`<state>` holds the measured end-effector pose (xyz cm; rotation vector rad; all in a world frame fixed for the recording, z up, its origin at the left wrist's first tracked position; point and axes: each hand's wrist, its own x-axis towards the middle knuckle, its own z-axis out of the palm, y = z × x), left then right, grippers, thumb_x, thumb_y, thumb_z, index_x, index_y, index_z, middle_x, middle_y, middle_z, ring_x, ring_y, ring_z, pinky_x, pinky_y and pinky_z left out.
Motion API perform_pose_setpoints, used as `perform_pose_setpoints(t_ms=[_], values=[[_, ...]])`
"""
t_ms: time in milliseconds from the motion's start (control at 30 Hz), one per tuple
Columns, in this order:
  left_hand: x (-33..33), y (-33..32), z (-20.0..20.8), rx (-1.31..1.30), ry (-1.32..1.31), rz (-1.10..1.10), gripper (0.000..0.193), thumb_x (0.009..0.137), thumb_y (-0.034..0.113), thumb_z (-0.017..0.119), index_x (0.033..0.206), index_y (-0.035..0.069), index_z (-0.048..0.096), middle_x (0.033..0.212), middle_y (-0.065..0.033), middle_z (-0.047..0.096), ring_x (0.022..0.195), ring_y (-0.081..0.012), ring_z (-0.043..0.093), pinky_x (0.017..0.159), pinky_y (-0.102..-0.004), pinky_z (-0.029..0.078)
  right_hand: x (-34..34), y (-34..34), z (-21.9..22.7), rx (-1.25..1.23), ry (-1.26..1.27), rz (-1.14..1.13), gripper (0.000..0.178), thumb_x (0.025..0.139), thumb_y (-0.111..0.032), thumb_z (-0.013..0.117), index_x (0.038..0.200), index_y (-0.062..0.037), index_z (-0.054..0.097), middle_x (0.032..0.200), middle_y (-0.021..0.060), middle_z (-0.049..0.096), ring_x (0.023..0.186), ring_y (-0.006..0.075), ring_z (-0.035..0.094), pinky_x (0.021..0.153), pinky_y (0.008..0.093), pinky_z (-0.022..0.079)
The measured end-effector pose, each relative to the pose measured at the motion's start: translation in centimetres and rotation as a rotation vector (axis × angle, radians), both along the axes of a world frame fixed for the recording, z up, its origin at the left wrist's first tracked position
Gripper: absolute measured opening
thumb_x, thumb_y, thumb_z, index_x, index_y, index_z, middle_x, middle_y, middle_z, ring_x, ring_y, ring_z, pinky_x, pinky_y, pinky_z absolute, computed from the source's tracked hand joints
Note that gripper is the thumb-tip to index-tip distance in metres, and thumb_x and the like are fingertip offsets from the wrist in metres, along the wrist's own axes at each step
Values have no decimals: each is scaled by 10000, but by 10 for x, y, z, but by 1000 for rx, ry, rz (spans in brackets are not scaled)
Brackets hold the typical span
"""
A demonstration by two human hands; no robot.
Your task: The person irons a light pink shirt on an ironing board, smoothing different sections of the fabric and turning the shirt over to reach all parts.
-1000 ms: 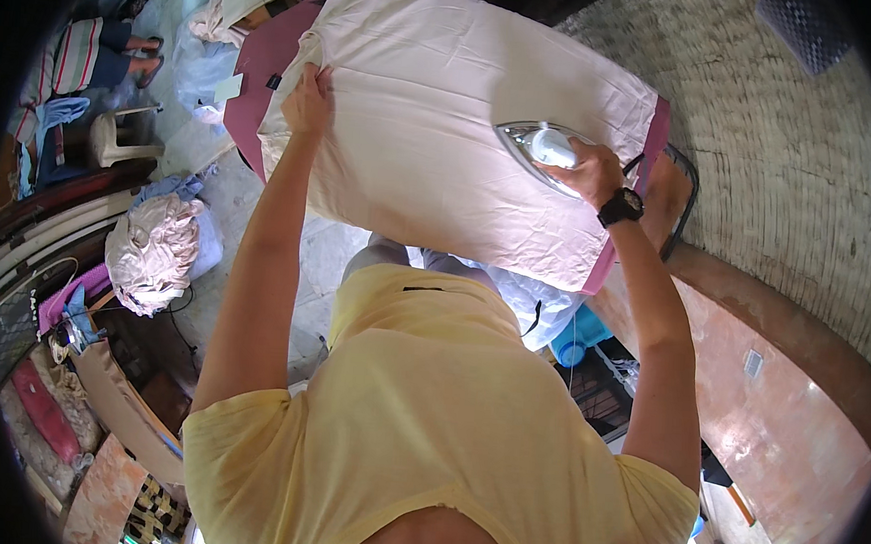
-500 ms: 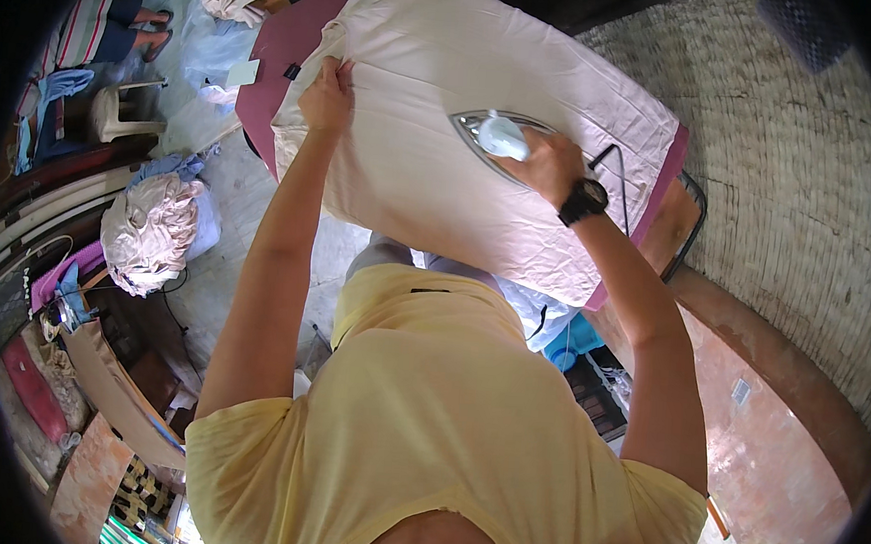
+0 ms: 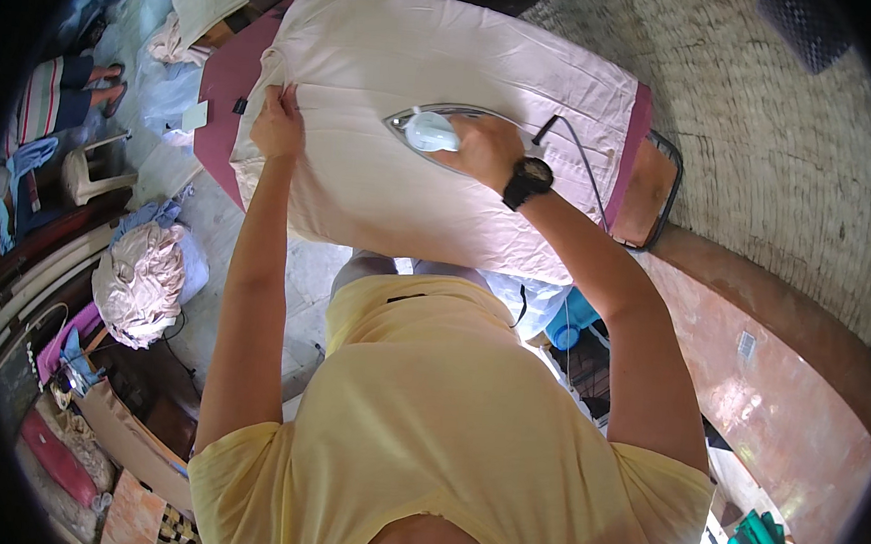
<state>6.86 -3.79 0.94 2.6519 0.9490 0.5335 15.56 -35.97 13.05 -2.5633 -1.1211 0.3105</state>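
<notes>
A pale pink garment (image 3: 360, 198) lies spread over a maroon-covered ironing board (image 3: 226, 145). My right hand (image 3: 488, 151), with a black watch at the wrist, is wrapped round the handle of a clothes iron (image 3: 427, 132). The iron rests on the cloth right of the middle, its pointed tip toward the left. From the back of the iron a black cord (image 3: 584, 166) runs down to the right. At the garment's left end my left hand (image 3: 279, 128) pinches the cloth near its gathered edge.
A bundle of crumpled pale laundry (image 3: 141, 279) sits on the floor at the left. Beyond it stand a plastic chair (image 3: 92, 173) and another person's legs (image 3: 98, 87). A low curved wall (image 3: 743, 291) borders the right side, with a woven mat (image 3: 761, 162) past it.
The iron has slid left over the cloth, closer to my left hand, which keeps its pinch on the garment. The whole view has also shifted a little.
</notes>
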Motion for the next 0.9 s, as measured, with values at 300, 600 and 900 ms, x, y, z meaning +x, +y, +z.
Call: perform_pose_setpoints(t_ms=[300, 600, 900], values=[[2, 4, 6, 36, 34, -3, 300, 985, 441, 512, 965, 142, 531, 786, -125, 697, 679, -387, 656, 557, -518, 467, 6, 9, 15, -114, 116, -23, 707, 925, -692, 391, 911, -73, 730, 844, 172, 711, 789, 352, 693, 764, 480, 543], [4, 0, 3, 17, -16, -23, 303, 986, 444, 513, 985, 141, 519, 811, -122, 702, 684, -387, 652, 559, -522, 460, 36, -204, -4, -145, -65, -255, 366, 955, -464, 412, 955, -227, 690, 758, 110, 694, 701, 343, 677, 648, 507, 535], [3, 1, 3, 80, 13, -32, 303, 992, 432, 509, 1000, 129, 506, 818, -119, 702, 683, -382, 655, 545, -514, 464, 20, -93, -9, 0, -130, -267, 441, 978, -357, 426, 766, -92, 708, 638, 142, 656, 586, 367, 641, 580, 508, 517]])
